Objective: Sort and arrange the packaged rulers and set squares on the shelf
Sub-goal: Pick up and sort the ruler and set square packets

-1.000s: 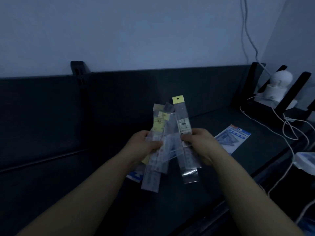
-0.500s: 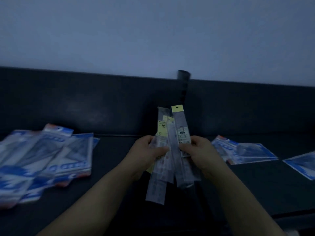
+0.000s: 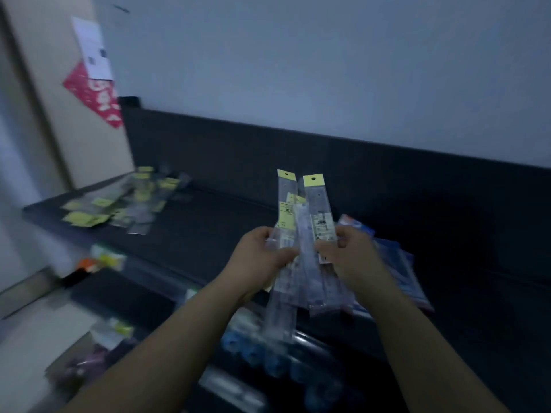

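Fingers [image 3: 284,254] of the left hand [image 3: 259,260] and of the right hand [image 3: 351,257] are curled round a fan of packaged rulers [image 3: 319,204], with the yellow hang tabs pointing up. Both forearms reach in from the near side, hands side by side above the front edge of the dark shelf [image 3: 208,228]. Blue set-square packs [image 3: 399,272] lie on the shelf beneath and just right of the right hand. Bare shelf surface separates the hands from a blurred pile of yellow-tagged packs [image 3: 128,201] at the far left end, near a cardboard box [image 3: 74,129].
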Demonstrator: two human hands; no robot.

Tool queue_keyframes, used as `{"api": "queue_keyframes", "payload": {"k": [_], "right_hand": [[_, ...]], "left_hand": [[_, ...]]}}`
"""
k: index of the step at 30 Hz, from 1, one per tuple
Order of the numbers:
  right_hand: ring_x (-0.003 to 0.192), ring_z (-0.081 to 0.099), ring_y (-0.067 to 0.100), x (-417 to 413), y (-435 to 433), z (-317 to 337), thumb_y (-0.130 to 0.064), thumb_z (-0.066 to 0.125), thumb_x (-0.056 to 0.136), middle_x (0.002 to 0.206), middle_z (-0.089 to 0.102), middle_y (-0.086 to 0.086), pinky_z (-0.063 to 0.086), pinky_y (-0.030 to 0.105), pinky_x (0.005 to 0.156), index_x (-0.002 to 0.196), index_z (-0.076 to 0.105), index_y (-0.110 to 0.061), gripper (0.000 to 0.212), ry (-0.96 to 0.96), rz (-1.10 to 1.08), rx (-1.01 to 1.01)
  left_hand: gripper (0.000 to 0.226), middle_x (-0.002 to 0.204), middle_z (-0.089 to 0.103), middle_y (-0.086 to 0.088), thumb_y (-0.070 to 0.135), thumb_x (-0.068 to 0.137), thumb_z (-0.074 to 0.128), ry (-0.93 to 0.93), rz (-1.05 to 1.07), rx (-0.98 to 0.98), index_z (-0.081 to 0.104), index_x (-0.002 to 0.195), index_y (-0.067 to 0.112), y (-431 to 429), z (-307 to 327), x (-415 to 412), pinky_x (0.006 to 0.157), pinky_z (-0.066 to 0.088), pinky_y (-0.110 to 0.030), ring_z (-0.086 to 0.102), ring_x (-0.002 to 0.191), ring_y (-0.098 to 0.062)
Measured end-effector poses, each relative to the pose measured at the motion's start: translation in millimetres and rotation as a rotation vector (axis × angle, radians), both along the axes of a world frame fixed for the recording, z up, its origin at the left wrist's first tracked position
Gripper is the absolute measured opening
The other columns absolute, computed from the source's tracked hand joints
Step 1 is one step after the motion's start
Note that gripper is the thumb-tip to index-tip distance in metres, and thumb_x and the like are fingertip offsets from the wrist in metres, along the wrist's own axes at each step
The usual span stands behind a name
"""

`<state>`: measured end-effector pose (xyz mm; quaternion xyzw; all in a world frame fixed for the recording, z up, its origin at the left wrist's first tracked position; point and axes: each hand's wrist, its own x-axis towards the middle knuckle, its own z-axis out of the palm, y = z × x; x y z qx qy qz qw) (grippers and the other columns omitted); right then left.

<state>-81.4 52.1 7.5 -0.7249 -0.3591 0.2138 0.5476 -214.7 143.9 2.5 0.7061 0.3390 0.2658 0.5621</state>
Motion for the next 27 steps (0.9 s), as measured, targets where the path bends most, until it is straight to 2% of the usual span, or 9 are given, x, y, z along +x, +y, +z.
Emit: {"api": "queue_keyframes", "payload": {"k": [3, 7, 9, 11, 15, 17, 21, 23, 27], "right_hand": [[0.080, 0.068, 0.024, -43.1, 56.5, 0.1, -0.011, 0.062, 0.088, 0.087, 0.068, 0.003, 0.058, 0.048, 0.072, 0.090, 0.061, -0.020, 0.009, -0.025, 0.079, -0.011], [0.082, 0.067, 0.022, -83.9, 127.7, -0.7, -0.012, 0.061, 0.089, 0.094, 0.068, 0.006, 0.057, 0.046, 0.079, 0.102, 0.060, -0.015, 0.014, -0.032, 0.178, -0.017], [0.082, 0.068, 0.025, -97.6, 162.8, -2.2, -0.009, 0.060, 0.089, 0.094, 0.068, 0.009, 0.058, 0.045, 0.077, 0.103, 0.061, -0.012, 0.015, 0.013, 0.220, -0.026], [0.081, 0.069, 0.025, -108.4, 196.8, -4.7, -0.007, 0.059, 0.088, 0.093, 0.069, 0.009, 0.058, 0.044, 0.076, 0.101, 0.063, -0.012, 0.014, 0.046, 0.258, -0.030], [0.073, 0.064, 0.015, -124.7, 261.0, -11.3, -0.005, 0.057, 0.088, 0.088, 0.067, 0.003, 0.055, 0.032, 0.066, 0.097, 0.062, -0.013, 0.013, 0.063, 0.288, -0.014], [0.068, 0.061, 0.012, -130.9, 292.4, -15.5, -0.005, 0.057, 0.088, 0.085, 0.065, 0.001, 0.052, 0.028, 0.060, 0.097, 0.061, -0.013, 0.013, 0.068, 0.291, -0.016], [0.068, 0.062, 0.013, -139.7, 348.3, -23.7, -0.004, 0.056, 0.087, 0.087, 0.065, 0.002, 0.051, 0.027, 0.057, 0.100, 0.061, -0.011, 0.015, 0.068, 0.262, -0.044], [0.067, 0.060, 0.012, -141.7, 371.7, -28.7, -0.004, 0.056, 0.087, 0.086, 0.065, 0.003, 0.048, 0.025, 0.056, 0.101, 0.063, -0.008, 0.016, 0.053, 0.237, -0.065], [0.071, 0.059, 0.014, -141.7, 411.6, -34.4, -0.008, 0.057, 0.087, 0.090, 0.065, 0.005, 0.047, 0.026, 0.058, 0.097, 0.061, -0.009, 0.011, 0.002, 0.163, -0.073]], "left_hand": [[0.032, 0.107, 0.066, -0.003, 0.027, 0.086, 0.070, 0.047, 0.099, 0.060, 0.059, 0.112, 0.013, 44.6, 2.7, -51.0, 0.080, 0.057, -0.039, 0.067, 0.091, -0.019], [0.031, 0.112, 0.064, -0.002, 0.027, 0.087, 0.069, 0.091, 0.244, 0.104, 0.059, 0.112, 0.012, 104.2, -0.1, -98.4, 0.083, 0.055, -0.041, 0.063, 0.094, -0.018], [0.050, 0.124, 0.057, 0.003, 0.029, 0.087, 0.069, 0.128, 0.319, 0.121, 0.051, 0.129, 0.010, 132.3, -1.9, -114.4, 0.085, 0.050, -0.036, 0.059, 0.100, -0.017], [0.064, 0.135, 0.053, -0.004, 0.031, 0.085, 0.070, 0.146, 0.395, 0.119, 0.043, 0.139, 0.008, 160.7, -4.4, -127.6, 0.086, 0.050, -0.035, 0.060, 0.105, -0.019], [0.061, 0.122, 0.061, -0.008, 0.029, 0.084, 0.072, 0.168, 0.489, 0.131, 0.048, 0.136, 0.008, 214.7, -7.8, -148.9, 0.073, 0.051, -0.029, 0.063, 0.085, -0.012], [0.060, 0.116, 0.064, -0.009, 0.030, 0.083, 0.072, 0.188, 0.517, 0.126, 0.049, 0.133, 0.008, 242.4, -9.8, -156.0, 0.069, 0.052, -0.028, 0.065, 0.083, -0.014], [0.057, 0.123, 0.062, -0.010, 0.029, 0.083, 0.072, 0.245, 0.535, 0.171, 0.052, 0.131, 0.006, 294.0, -9.7, -166.2, 0.067, 0.048, -0.024, 0.064, 0.089, -0.018], [0.052, 0.113, 0.064, -0.009, 0.029, 0.083, 0.071, 0.281, 0.528, 0.190, 0.053, 0.127, 0.006, 318.0, -6.8, -168.3, 0.063, 0.048, -0.024, 0.063, 0.083, -0.018], [0.049, 0.102, 0.062, -0.005, 0.026, 0.083, 0.070, 0.309, 0.475, 0.208, 0.052, 0.125, 0.009, 366.5, -5.1, -166.0, 0.072, 0.055, -0.032, 0.064, 0.083, -0.019]]}}
